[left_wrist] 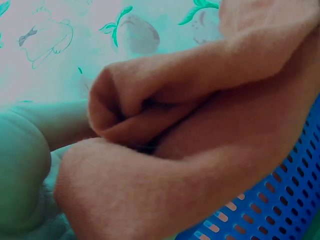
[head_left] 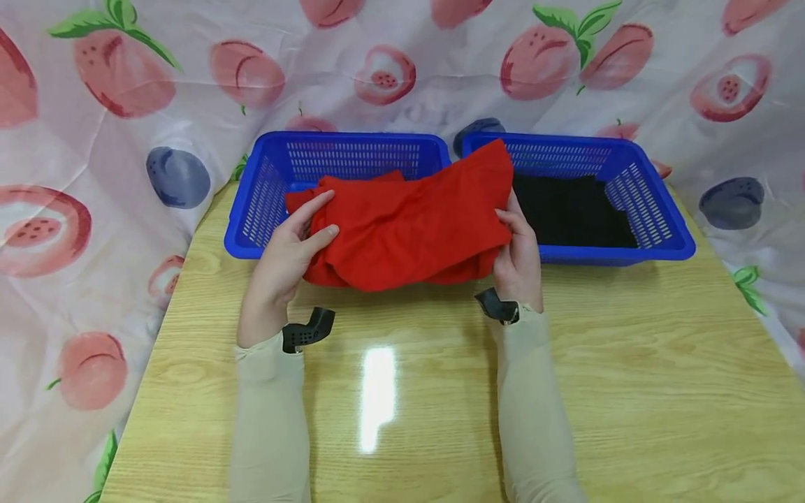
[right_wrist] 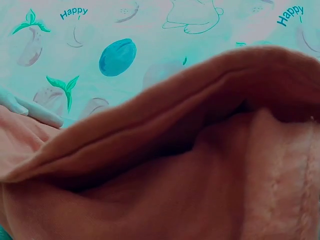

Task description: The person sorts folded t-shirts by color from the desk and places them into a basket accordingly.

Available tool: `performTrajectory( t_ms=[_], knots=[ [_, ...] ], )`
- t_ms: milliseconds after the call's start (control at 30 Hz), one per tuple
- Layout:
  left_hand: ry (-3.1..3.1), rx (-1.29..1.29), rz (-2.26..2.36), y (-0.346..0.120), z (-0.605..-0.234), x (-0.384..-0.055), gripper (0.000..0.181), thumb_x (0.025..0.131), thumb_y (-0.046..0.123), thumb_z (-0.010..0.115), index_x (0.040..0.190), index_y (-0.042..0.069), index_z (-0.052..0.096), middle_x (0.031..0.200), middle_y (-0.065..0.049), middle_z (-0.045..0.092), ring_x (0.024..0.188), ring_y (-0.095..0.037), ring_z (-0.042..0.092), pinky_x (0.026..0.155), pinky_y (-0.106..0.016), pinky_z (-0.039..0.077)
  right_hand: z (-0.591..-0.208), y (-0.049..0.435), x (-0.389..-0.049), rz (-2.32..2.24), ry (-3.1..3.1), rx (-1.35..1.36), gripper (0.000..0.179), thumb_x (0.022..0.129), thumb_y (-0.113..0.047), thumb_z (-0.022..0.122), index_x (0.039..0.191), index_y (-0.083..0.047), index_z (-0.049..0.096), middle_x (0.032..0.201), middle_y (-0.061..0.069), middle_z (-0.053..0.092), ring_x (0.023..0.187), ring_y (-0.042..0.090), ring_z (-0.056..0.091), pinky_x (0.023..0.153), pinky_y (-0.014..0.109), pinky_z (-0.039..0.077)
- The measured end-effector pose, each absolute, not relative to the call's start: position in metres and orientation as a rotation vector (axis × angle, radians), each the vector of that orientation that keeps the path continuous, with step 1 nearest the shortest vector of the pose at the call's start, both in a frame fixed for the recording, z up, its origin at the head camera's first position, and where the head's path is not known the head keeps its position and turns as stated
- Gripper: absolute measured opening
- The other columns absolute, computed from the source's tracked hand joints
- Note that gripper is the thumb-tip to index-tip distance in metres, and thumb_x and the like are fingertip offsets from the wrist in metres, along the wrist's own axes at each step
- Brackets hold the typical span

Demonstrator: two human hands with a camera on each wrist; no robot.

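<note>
A folded red cloth (head_left: 415, 223) is held up between both hands, in front of and overlapping the left blue basket. My left hand (head_left: 277, 262) grips its left end, thumb and index finger on the near face. At the other end my right hand (head_left: 520, 255) pinches the right edge, and the upper right corner stands higher. In the left wrist view the cloth (left_wrist: 200, 115) shows thick, rolled layers. The right wrist view has an open fold in the cloth (right_wrist: 150, 195) and a stitched seam at the right. The hands' remaining fingers are mostly hidden behind it.
The left blue basket (head_left: 242, 241) stands at the back of the wooden table (head_left: 428, 398), partly covered by the cloth. Beside it, the right blue basket (head_left: 666, 244) contains black cloth (head_left: 566, 216). A fruit-printed curtain (head_left: 440, 70) hangs behind both baskets.
</note>
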State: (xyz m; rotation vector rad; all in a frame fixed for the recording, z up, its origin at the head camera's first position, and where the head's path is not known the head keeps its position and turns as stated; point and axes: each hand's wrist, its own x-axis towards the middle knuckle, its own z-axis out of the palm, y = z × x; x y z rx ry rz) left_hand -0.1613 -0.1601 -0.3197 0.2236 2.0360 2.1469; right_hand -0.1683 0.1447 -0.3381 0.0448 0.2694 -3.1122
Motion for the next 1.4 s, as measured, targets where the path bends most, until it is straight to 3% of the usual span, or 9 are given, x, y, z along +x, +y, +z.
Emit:
performTrajectory(
  t_ms=[200, 467, 800, 1067, 1400],
  knots=[
    [2.062, 0.224, 2.098, -0.1589, -0.3186, -0.1602, 0.056, 0.086, 0.008, 0.058, 0.136, 0.025, 0.039, 0.133, -0.002, 0.037, 0.117, -0.020, 0.039, 0.098, -0.036, 0.033, -0.3393, 0.1441, -0.1679, -3.113, 0.282, 0.059, 0.056, 0.082, 0.016, 0.045, 0.131, -0.011, 0.045, 0.138, 0.005, 0.035, 0.117, 0.023, 0.040, 0.090, 0.034, 0.042],
    [2.163, 0.288, 2.075, -0.1561, -0.3178, -0.1616, 0.054, 0.086, -0.003, 0.051, 0.132, 0.024, 0.043, 0.133, 0.001, 0.036, 0.118, -0.017, 0.037, 0.098, -0.035, 0.033, -0.3398, 0.1452, -0.1680, -3.113, 0.246, 0.035, 0.056, 0.082, 0.016, 0.044, 0.131, -0.011, 0.045, 0.138, 0.005, 0.034, 0.108, 0.024, 0.045, 0.083, 0.033, 0.046],
    [2.213, 0.315, 2.102, -0.1580, -0.3195, -0.1628, 0.052, 0.085, -0.010, 0.049, 0.129, 0.019, 0.049, 0.135, 0.002, 0.035, 0.121, -0.013, 0.035, 0.100, -0.031, 0.031, -0.3394, 0.1445, -0.1708, -3.108, 0.251, -0.013, 0.057, 0.081, 0.017, 0.043, 0.131, -0.011, 0.044, 0.138, 0.005, 0.034, 0.119, 0.023, 0.039, 0.091, 0.034, 0.042],
    [2.231, 0.320, 2.106, -0.1583, -0.3213, -0.1639, 0.056, 0.082, -0.017, 0.044, 0.126, 0.017, 0.051, 0.133, 0.000, 0.039, 0.119, -0.012, 0.037, 0.098, -0.027, 0.032, -0.3416, 0.1452, -0.1734, -3.108, 0.300, -0.093, 0.068, 0.072, 0.022, 0.051, 0.131, -0.011, 0.045, 0.140, 0.005, 0.033, 0.120, 0.024, 0.038, 0.092, 0.035, 0.040],
    [2.286, 0.206, 2.115, -0.1578, -0.3213, -0.1627, 0.043, 0.083, -0.014, 0.046, 0.113, 0.014, 0.060, 0.127, 0.001, 0.044, 0.113, -0.013, 0.041, 0.094, -0.030, 0.036, -0.3418, 0.1457, -0.1730, -3.130, 0.252, -0.111, 0.062, 0.079, 0.022, 0.042, 0.131, -0.011, 0.047, 0.139, 0.005, 0.034, 0.122, 0.024, 0.037, 0.090, 0.036, 0.042]
  ],
)
